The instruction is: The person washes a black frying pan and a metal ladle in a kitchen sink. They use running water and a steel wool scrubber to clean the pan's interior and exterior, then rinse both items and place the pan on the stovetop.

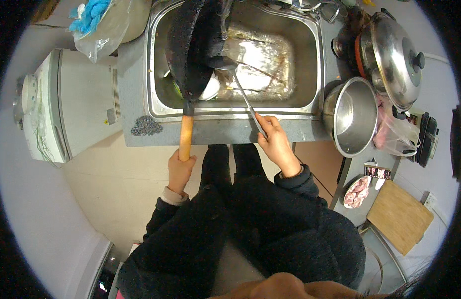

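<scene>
My left hand (181,172) grips the wooden handle of a black wok (191,48), which is tilted on its side over the left part of the stainless steel sink (234,113). In my right hand (276,144) is the metal handle of a spatula (223,63). Its dark blade is at the wok's right side; whether they touch I cannot tell. The faucet (223,22) reaches down to the right of the wok. A white dish (210,89) lies in the sink, partly hidden behind the wok. Light glares off the sink's bottom, which looks wet.
A steel wool pad (146,126) lies on the counter left of the sink front. To the right are a steel bowl (354,117), a lidded pot (395,61), a plate of raw meat (357,192), a phone (378,172) and a wooden cutting board (400,216). A bag-lined bin (135,22) stands back left.
</scene>
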Available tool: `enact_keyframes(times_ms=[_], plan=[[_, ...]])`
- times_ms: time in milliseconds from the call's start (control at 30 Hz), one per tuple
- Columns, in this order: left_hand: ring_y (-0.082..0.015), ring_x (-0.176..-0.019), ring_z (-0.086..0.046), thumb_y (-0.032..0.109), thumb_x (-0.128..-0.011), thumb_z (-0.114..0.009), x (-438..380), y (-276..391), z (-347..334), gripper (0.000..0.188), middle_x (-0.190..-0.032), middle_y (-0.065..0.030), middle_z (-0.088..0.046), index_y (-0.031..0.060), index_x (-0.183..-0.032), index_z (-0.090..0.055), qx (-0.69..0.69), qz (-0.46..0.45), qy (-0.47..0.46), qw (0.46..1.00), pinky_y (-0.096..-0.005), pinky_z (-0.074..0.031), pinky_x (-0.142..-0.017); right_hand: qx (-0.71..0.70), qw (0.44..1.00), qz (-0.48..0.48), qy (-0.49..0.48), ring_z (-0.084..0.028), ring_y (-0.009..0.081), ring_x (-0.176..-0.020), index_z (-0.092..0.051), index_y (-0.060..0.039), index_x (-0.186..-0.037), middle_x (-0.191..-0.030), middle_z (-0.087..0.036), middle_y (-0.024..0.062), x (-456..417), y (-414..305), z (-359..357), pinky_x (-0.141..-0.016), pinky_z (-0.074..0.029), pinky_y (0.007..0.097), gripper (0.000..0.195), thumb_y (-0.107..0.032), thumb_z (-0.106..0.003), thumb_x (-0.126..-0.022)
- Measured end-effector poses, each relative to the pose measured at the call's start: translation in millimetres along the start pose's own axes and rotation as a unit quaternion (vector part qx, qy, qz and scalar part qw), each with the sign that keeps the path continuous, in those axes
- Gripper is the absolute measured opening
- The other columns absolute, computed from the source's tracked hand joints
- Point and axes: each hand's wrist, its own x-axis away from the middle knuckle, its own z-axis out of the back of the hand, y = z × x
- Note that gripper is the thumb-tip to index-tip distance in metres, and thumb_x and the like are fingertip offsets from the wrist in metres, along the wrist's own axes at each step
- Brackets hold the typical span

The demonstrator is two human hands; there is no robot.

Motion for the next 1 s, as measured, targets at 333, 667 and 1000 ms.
enact_keyframes(times_ms=[333,667,1000], plan=[[-0.0056,-0.039,-0.037,0.004,-0.075,-0.064,0.8,0.6,-3.5,0.018,-0.055,0.0031,-0.042,0.0068,-0.08,-0.047,0.058,0.054,-0.018,0.997,-0.0208,-0.029,-0.034,-0.003,1.0,0.0,0.008,-0.059,0.0301,-0.081,-0.047,-0.0059,-0.125,-0.106,-0.051,0.0153,-2.6,25.1,36.5,-0.072,-0.049,0.0343,0.052,0.0,-0.054,-0.074],[-0.0077,-0.038,-0.035,0.009,-0.078,-0.065,1.4,-21.3,-43.3,0.023,-0.053,0.0019,-0.039,0.0089,-0.089,-0.044,0.336,0.183,-0.229,0.895,-0.0215,-0.025,-0.035,-0.468,0.863,-0.189,0.006,-0.045,0.0092,-0.054,-0.036,-0.0037,-0.134,-0.109,-0.053,0.0077,-18.5,14.8,75.1,-0.041,-0.036,0.0202,0.055,0.008,-0.04,-0.08],[-0.0069,-0.04,-0.036,0.012,-0.078,-0.066,7.4,-13.1,-47.5,0.026,-0.053,0.0021,-0.039,0.009,-0.09,-0.044,0.33,0.179,-0.237,0.896,-0.0215,-0.027,-0.036,-0.457,0.865,-0.205,-0.026,-0.042,0.0088,-0.052,-0.037,0.0012,-0.131,-0.102,-0.056,0.0126,-73.0,-4.0,78.2,-0.036,-0.034,0.0185,0.048,0.0,-0.039,-0.083]])
